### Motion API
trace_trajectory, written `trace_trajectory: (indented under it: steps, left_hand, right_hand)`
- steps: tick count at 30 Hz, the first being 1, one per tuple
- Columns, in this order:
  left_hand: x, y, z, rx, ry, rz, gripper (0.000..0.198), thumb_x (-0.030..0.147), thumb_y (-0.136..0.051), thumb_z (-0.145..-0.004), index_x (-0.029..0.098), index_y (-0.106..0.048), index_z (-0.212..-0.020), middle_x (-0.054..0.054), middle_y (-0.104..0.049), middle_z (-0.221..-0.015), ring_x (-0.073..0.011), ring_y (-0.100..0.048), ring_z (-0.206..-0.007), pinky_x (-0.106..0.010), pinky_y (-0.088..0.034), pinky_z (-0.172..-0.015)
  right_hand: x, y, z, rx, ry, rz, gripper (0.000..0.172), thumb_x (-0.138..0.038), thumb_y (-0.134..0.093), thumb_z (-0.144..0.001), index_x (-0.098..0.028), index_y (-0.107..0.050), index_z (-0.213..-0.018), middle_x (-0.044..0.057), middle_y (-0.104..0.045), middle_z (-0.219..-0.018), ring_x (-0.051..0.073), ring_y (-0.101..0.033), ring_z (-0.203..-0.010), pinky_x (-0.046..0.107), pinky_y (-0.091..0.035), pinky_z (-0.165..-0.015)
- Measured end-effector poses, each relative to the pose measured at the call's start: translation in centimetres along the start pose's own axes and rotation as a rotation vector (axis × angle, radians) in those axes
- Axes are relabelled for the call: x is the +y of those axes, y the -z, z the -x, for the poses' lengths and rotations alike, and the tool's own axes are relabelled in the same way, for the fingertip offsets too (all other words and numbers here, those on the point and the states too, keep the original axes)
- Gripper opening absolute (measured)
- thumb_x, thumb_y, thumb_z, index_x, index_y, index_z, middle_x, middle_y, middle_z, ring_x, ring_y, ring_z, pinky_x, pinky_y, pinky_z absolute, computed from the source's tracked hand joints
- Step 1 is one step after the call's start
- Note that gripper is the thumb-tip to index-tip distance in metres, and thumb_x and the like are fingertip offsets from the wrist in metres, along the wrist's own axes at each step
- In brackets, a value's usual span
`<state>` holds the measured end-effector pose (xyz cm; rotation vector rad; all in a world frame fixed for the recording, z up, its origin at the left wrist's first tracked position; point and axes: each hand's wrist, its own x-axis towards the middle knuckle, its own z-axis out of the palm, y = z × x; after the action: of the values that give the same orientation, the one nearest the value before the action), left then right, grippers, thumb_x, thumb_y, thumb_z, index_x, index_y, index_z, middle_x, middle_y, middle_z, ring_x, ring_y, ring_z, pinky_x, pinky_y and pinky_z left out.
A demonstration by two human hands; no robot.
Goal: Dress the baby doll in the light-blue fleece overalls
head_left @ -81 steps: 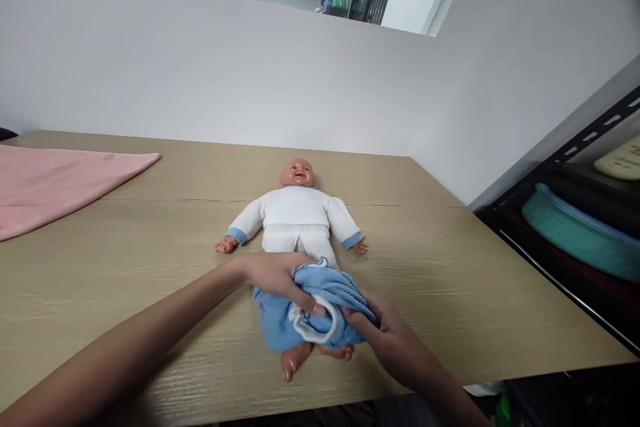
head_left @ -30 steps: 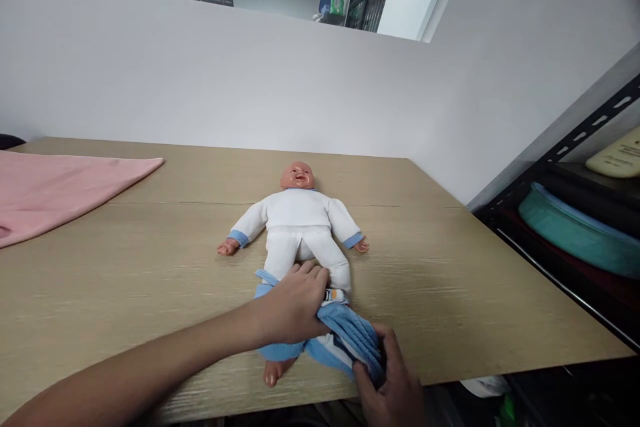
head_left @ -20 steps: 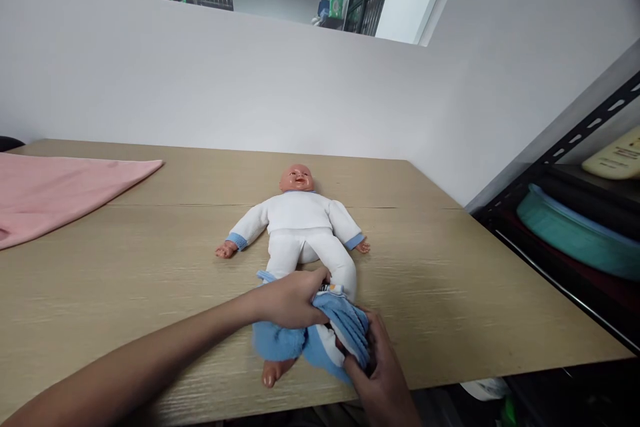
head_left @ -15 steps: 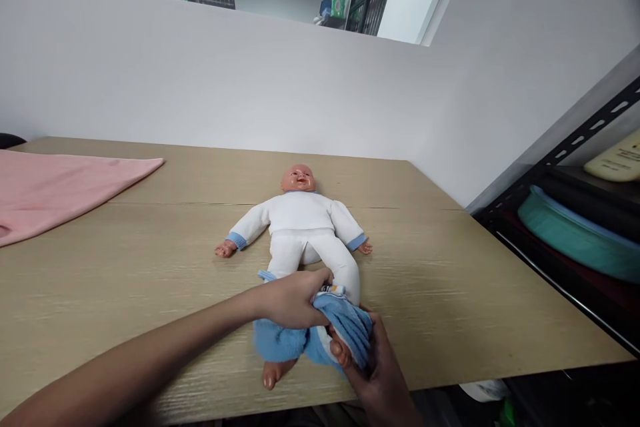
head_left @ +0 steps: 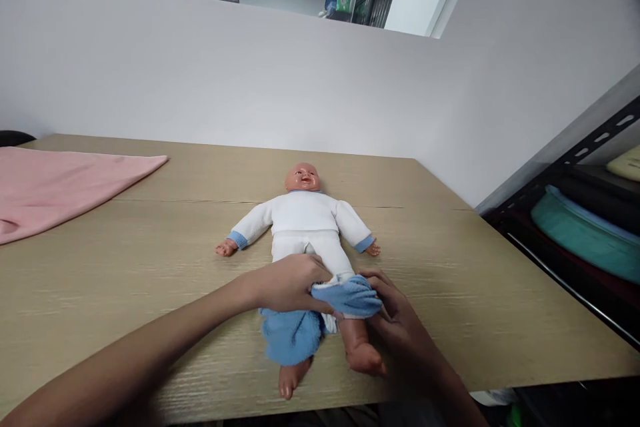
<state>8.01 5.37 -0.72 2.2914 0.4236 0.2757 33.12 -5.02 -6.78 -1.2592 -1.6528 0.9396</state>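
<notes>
A baby doll (head_left: 303, 213) in a white suit lies on its back on the wooden table (head_left: 150, 260), head away from me. Blue trousers (head_left: 295, 333) are bunched around its lower legs, and both bare feet stick out below them. My left hand (head_left: 287, 283) is closed on the bunched blue fabric at the doll's knees. My right hand (head_left: 397, 320) grips the same blue fabric from the right, beside the doll's bare right-side leg (head_left: 360, 347).
A pink cloth (head_left: 55, 183) is spread at the table's far left. A dark metal shelf (head_left: 565, 213) at the right holds a teal round thing (head_left: 585, 233) and other stacked items. A white wall runs behind the table.
The blue trousers have been worked up the doll's legs toward its knees. One foot, wrapped in fabric before, now pokes out bare. My right hand has moved up from the table's front edge.
</notes>
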Motion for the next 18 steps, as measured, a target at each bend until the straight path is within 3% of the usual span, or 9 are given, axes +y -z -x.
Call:
trace_trajectory:
  steps: [2,4,7,9,11,13,15,18]
  left_hand:
    - [0.3,0.0,0.0,0.094,0.085,0.069,0.047,0.061,-0.078,-0.091,0.020,-0.062,-0.074,0.003,-0.060,-0.071,-0.0161,-0.055,-0.072,-0.029,-0.039,-0.069]
    - [0.6,0.1,0.0,0.199,0.151,0.130,0.049,0.066,-0.075,-0.091,0.020,-0.062,-0.079,0.004,-0.056,-0.071,-0.0144,-0.049,-0.069,-0.029,-0.035,-0.065]
    - [0.6,0.4,0.2,0.298,0.221,0.105,0.048,0.068,-0.069,-0.095,0.021,-0.064,-0.091,0.004,-0.060,-0.078,-0.0160,-0.052,-0.074,-0.030,-0.036,-0.068]
    - [0.5,0.5,0.4,0.312,0.258,0.044,0.050,0.071,-0.070,-0.092,0.022,-0.062,-0.098,0.003,-0.061,-0.083,-0.0174,-0.054,-0.077,-0.030,-0.037,-0.069]
    - [0.4,0.7,0.6,0.296,0.284,-0.009,0.053,0.075,-0.066,-0.093,0.023,-0.060,-0.103,0.002,-0.062,-0.087,-0.0189,-0.056,-0.079,-0.031,-0.037,-0.070]
    - [0.7,1.1,1.1,0.236,0.316,-0.043,0.056,0.078,-0.056,-0.096,0.023,-0.060,-0.105,0.000,-0.065,-0.090,-0.0209,-0.059,-0.081,-0.032,-0.038,-0.072]
    - [1.0,2.0,2.0,0.161,0.371,-0.090,0.060,0.082,-0.055,-0.094,0.023,-0.060,-0.104,-0.002,-0.066,-0.092,-0.0226,-0.060,-0.083,-0.032,-0.038,-0.070]
    - [0.7,4.4,4.0,-0.019,0.453,-0.166,0.058,0.078,-0.070,-0.086,0.023,-0.060,-0.098,0.000,-0.063,-0.083,-0.0208,-0.057,-0.076,-0.031,-0.035,-0.065]
  right_hand:
    - [0.4,1.0,-0.7,-0.137,-0.091,-0.112,0.035,-0.035,-0.069,-0.097,-0.024,-0.070,-0.129,0.010,-0.072,-0.131,0.030,-0.070,-0.124,0.045,-0.054,-0.111]
    - [1.2,2.0,-0.8,-0.225,-0.158,-0.156,0.058,-0.041,-0.075,-0.093,-0.025,-0.059,-0.147,0.013,-0.068,-0.145,0.033,-0.066,-0.133,0.051,-0.052,-0.114]
    - [2.0,3.4,-0.8,-0.253,-0.196,-0.070,0.092,-0.046,-0.089,-0.080,-0.027,-0.048,-0.159,0.014,-0.051,-0.167,0.038,-0.047,-0.155,0.060,-0.037,-0.126]
    - [1.6,3.9,-1.2,-0.230,-0.193,-0.043,0.082,-0.053,-0.088,-0.080,-0.027,-0.057,-0.152,0.013,-0.057,-0.160,0.038,-0.048,-0.152,0.060,-0.037,-0.125]
    - [0.5,3.8,-2.4,-0.196,-0.136,-0.025,0.051,-0.058,-0.076,-0.091,-0.025,-0.071,-0.129,0.009,-0.071,-0.132,0.034,-0.063,-0.129,0.051,-0.049,-0.113]
    - [-0.9,3.3,-4.1,-0.198,-0.066,-0.005,0.034,-0.055,-0.068,-0.098,-0.023,-0.072,-0.107,0.003,-0.069,-0.103,0.025,-0.064,-0.103,0.038,-0.053,-0.096]
    - [-1.8,2.5,-6.1,-0.233,-0.041,-0.041,0.030,-0.052,-0.069,-0.100,-0.022,-0.068,-0.099,0.000,-0.061,-0.092,0.020,-0.059,-0.091,0.031,-0.050,-0.086]
    - [-1.9,1.4,-8.8,-0.227,-0.058,-0.168,0.034,-0.055,-0.071,-0.097,-0.021,-0.064,-0.097,-0.003,-0.056,-0.088,0.017,-0.055,-0.085,0.028,-0.047,-0.080]
